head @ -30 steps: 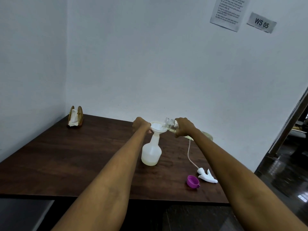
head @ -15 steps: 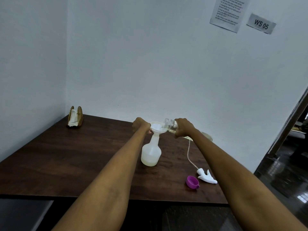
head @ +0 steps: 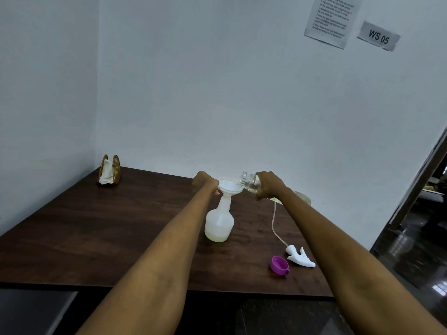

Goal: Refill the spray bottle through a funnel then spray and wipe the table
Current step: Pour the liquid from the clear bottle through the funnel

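A translucent white spray bottle (head: 219, 223) stands uncapped on the dark wooden table (head: 96, 226), a little pale liquid at its bottom. A white funnel (head: 229, 187) sits in its neck. My left hand (head: 204, 181) holds the funnel's left rim. My right hand (head: 269, 184) grips a clear refill bottle (head: 249, 181) tipped almost flat, its open mouth over the funnel. The white spray head (head: 301, 257) with its thin tube lies on the table to the right, next to a purple cap (head: 279, 265).
A wooden napkin holder (head: 110, 172) with a white cloth or napkin stands in the far left corner by the walls. The table's near edge runs along the bottom of the view. A doorway opens at the right.
Almost nothing differs; both hands hold the same pose with the refill bottle tipped over the funnel.
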The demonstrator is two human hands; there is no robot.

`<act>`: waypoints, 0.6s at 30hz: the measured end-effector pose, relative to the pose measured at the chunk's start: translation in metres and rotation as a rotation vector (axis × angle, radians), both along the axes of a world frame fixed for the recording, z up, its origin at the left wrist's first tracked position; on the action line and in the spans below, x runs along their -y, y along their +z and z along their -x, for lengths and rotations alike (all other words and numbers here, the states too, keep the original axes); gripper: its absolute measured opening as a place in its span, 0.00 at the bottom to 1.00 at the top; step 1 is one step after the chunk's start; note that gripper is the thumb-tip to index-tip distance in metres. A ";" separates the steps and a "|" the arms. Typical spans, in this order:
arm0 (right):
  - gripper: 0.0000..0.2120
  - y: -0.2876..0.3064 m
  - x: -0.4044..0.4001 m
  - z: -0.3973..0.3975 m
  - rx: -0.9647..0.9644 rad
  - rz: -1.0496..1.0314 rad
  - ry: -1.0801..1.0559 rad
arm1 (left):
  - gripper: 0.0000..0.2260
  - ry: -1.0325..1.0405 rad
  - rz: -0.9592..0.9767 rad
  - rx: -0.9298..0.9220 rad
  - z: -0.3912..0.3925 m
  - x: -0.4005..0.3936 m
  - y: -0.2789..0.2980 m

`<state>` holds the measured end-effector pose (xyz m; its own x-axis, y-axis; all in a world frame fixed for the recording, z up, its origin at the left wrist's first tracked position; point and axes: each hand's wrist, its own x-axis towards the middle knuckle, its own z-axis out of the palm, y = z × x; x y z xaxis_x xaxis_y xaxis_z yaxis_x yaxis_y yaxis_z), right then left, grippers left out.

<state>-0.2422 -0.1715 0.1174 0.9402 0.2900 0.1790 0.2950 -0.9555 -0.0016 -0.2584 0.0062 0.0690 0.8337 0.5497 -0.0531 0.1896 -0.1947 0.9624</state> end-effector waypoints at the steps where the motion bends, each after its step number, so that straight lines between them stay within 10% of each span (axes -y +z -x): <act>1: 0.24 0.000 0.000 0.000 0.001 0.002 0.001 | 0.05 0.000 0.001 0.003 0.001 0.000 0.001; 18: 0.24 -0.003 -0.001 0.000 -0.001 0.005 0.008 | 0.10 0.008 -0.023 0.003 -0.001 0.000 -0.001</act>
